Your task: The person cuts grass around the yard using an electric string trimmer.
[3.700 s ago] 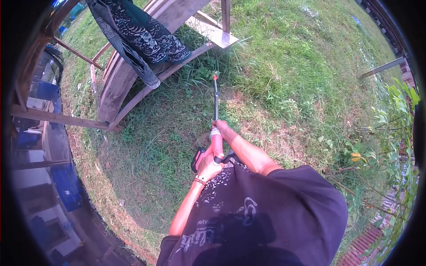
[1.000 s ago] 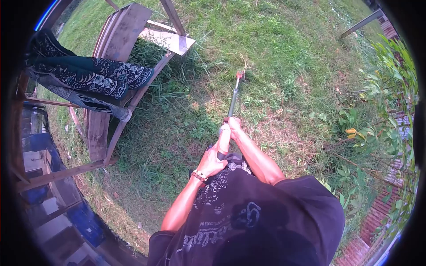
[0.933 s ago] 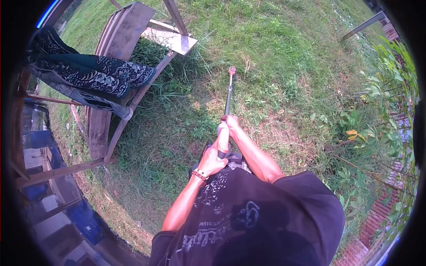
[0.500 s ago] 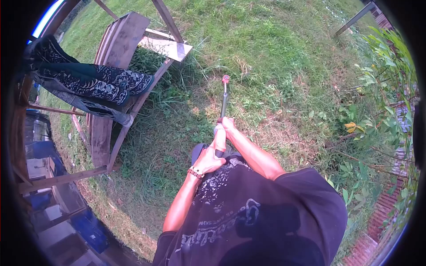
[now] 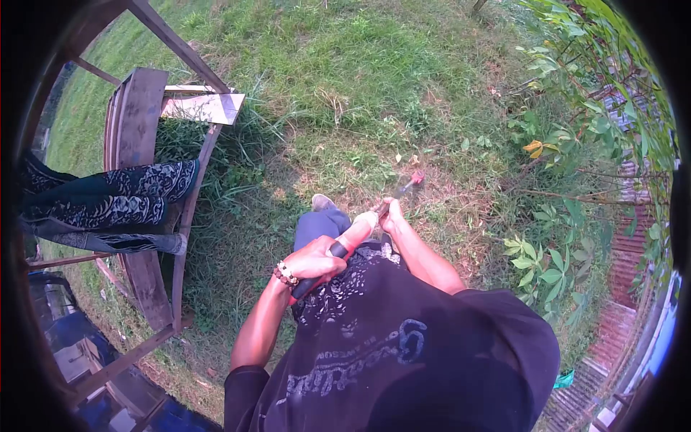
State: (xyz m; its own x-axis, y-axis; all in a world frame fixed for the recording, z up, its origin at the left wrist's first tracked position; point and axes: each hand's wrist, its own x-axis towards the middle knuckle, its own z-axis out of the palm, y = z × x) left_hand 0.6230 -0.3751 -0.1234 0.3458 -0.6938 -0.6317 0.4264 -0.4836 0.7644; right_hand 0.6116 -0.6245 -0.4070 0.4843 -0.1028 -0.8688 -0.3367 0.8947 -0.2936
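Observation:
A long-shafted grass trimmer crosses in front of my body, its red head point(image 5: 417, 178) low over the grass at centre right. My left hand point(image 5: 317, 259), with a beaded bracelet at its wrist, is wrapped round the trimmer's black and red rear handle point(image 5: 337, 250) close to my waist. Further along the shaft, my right hand point(image 5: 391, 215) is closed on the grass trimmer. The head and the front of the shaft are blurred. My shoe point(image 5: 323, 202) shows just beyond the left hand.
Patterned dark cloths point(image 5: 137, 198) hang over a wooden frame point(image 5: 188, 209) with planks at the left. Leafy branches point(image 5: 551, 270) reach in from the right, before rusty corrugated sheets point(image 5: 625, 266). Grass point(image 5: 360, 79) covers the ground ahead.
The grass trimmer's head has swung right and closer to me, with both hands still on it. The view has shifted, and my shoe now shows more clearly.

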